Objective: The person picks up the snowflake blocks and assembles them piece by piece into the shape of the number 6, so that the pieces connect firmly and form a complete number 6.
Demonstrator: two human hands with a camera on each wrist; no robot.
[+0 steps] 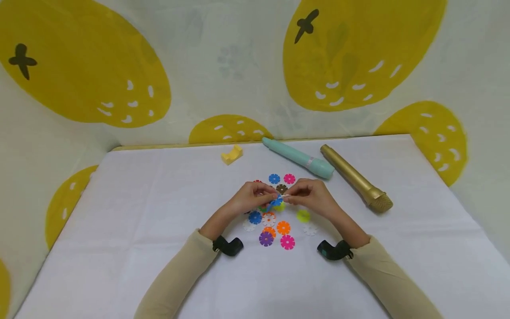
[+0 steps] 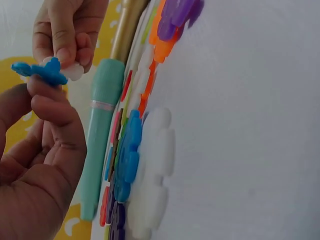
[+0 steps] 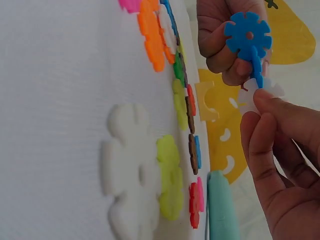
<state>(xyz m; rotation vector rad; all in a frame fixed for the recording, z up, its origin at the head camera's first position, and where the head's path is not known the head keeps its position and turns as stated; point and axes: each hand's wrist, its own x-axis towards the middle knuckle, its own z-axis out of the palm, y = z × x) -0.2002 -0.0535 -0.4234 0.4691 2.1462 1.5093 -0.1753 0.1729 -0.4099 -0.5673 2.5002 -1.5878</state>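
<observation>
1. While the left hand (image 1: 249, 198) is pinching blue discs (image 3: 241, 42) below centre in the head view, the right hand (image 1: 312, 196) is pinching a white disc (image 2: 75, 73).
2. Probably light, stiff and slippery, they are inviting edge holds.

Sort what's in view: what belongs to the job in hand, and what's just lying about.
Belongs to the job, it seems:
blue discs, held in the left hand
white disc, pinched by the right hand
loose discs nearby, probably

Just lying about:
teal microphone
gold microphone
yellow block
</observation>
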